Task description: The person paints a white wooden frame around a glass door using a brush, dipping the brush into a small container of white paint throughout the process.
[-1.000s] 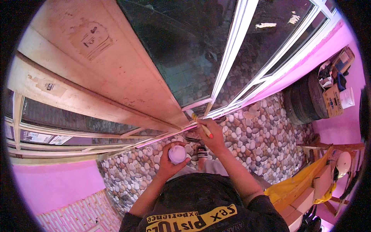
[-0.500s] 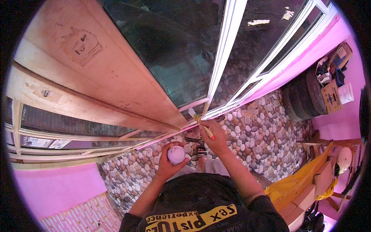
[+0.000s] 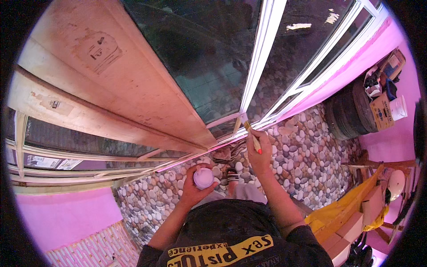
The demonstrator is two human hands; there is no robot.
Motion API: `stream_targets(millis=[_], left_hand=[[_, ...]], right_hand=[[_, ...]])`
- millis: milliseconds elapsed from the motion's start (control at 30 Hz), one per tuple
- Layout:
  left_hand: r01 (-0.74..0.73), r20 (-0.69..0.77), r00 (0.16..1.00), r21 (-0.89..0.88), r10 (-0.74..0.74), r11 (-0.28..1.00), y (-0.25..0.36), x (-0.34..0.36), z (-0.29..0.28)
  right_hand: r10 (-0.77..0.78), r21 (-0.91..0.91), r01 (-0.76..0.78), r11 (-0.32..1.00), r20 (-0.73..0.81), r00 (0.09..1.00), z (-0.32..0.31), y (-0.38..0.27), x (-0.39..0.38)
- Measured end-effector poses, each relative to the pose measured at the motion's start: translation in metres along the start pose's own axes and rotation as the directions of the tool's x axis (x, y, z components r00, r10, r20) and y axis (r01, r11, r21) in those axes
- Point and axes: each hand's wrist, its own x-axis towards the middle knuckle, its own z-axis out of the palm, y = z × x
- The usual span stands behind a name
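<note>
My right hand (image 3: pixel 262 153) grips a paintbrush (image 3: pixel 252 140) with a pale handle and orange tip, its bristles up at the lower end of a white window frame strip (image 3: pixel 267 49) beside a dark glass pane (image 3: pixel 191 62). Below and to the left, my left hand (image 3: pixel 193 191) is wrapped round a small round cup (image 3: pixel 204 178) of pale paint, held clear of the frame. A short pinkish rail (image 3: pixel 222 120) runs along the pane's bottom, next to a wide unpainted-looking wooden panel (image 3: pixel 115 89).
A pebble-patterned floor (image 3: pixel 302 160) lies below, with my sandaled foot (image 3: pixel 232 177). Stacked tyres (image 3: pixel 349 111), boxes (image 3: pixel 381 111) and a white bucket (image 3: pixel 399 107) stand at the right by a pink wall. A wooden rack (image 3: pixel 362 209) with yellow cloth is at lower right; more window frames (image 3: pixel 20 142) at left.
My right hand has moved right and a little up with the brush, from beside the lower rail toward the bottom of the white vertical strip. My left hand stays with the cup.
</note>
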Motion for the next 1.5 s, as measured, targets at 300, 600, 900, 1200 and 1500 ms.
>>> stream_targets(millis=[300, 600, 900, 1200, 1500], left_hand=[[0.069, -0.018, 0.997, -0.015, -0.069, 0.998, 0.002, -0.004, -0.003], [0.084, -0.036, 0.996, 0.005, -0.084, 0.996, 0.001, -0.009, -0.007], [0.055, -0.031, 0.998, 0.037, -0.054, 0.998, -0.001, -0.005, -0.006], [0.077, -0.005, 0.997, 0.058, -0.077, 0.995, 0.002, -0.002, -0.008], [0.07, -0.007, 0.998, 0.048, -0.07, 0.996, -0.001, -0.001, -0.006]], right_hand=[[-0.085, 0.215, 0.035, 0.976, 0.226, 0.97, 0.042, -0.022, -0.034], [-0.244, 0.283, 0.165, 0.945, 0.273, 0.93, 0.05, -0.034, -0.039], [-0.133, 0.201, 0.085, 0.976, 0.238, 0.962, 0.037, -0.02, -0.031], [-0.101, 0.216, 0.042, 0.975, 0.268, 0.958, 0.038, -0.024, -0.024], [-0.228, 0.28, 0.162, 0.946, 0.223, 0.948, 0.042, -0.021, -0.033]])
